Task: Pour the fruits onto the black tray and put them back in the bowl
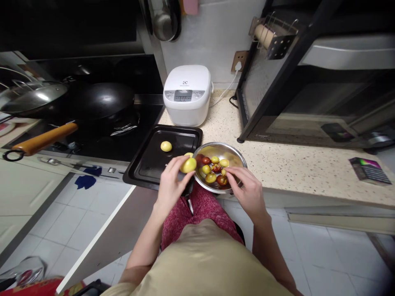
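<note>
My left hand [173,183] is closed with thumb and fingers around a yellow-green jujube [188,165], above the right edge of a black baking tray [145,162]. Part of another pale fruit shows just behind it. A single yellow jujube [166,146] lies on the tray. To the right, a steel bowl [239,155] holds several jujubes, some yellow and some mottled red-brown [221,180]. My right hand [247,187] reaches over the bowl's right rim, its fingertips pinched at a small yellow jujube [224,172] inside.
A white rice cooker [187,96] stands behind the tray, plugged into a wall socket [239,61]. On the left, a wok [101,100] with a wooden handle [46,139] sits on the stove. A black rack with an oven [308,115] and a small box [369,170] are at the right.
</note>
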### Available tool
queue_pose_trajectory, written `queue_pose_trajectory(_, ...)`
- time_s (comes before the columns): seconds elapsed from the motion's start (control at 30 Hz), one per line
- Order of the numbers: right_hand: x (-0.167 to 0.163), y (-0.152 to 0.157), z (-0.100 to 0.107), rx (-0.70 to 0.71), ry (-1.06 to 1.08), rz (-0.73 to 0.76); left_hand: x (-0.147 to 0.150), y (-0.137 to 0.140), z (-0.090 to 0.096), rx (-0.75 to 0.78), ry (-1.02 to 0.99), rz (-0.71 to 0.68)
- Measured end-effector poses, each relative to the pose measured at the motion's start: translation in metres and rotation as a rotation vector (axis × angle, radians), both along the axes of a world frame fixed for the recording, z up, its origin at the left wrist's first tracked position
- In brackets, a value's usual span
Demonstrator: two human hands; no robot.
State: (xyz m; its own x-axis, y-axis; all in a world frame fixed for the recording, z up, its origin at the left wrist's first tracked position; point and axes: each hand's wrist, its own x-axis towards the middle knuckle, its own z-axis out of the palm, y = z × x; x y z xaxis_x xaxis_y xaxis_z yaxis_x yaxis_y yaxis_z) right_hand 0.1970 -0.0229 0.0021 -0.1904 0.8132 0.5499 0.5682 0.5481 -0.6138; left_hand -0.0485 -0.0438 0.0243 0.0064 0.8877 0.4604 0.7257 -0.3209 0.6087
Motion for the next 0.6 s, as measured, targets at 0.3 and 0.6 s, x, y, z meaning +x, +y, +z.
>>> queue_pose_trajectory(0.3, -0.024, -0.009, -0.004, -0.055, 0.019, 0.109, 0.044, -0.013, -0.014, -0.061, -0.141, -0.244)
queue_pose_trajectory(0.6, -0.031, 0.017, -0.002, -0.164, 0.113, 0.07, 0.04, -0.007, -0.022, 0.031, -0.109, -0.19)
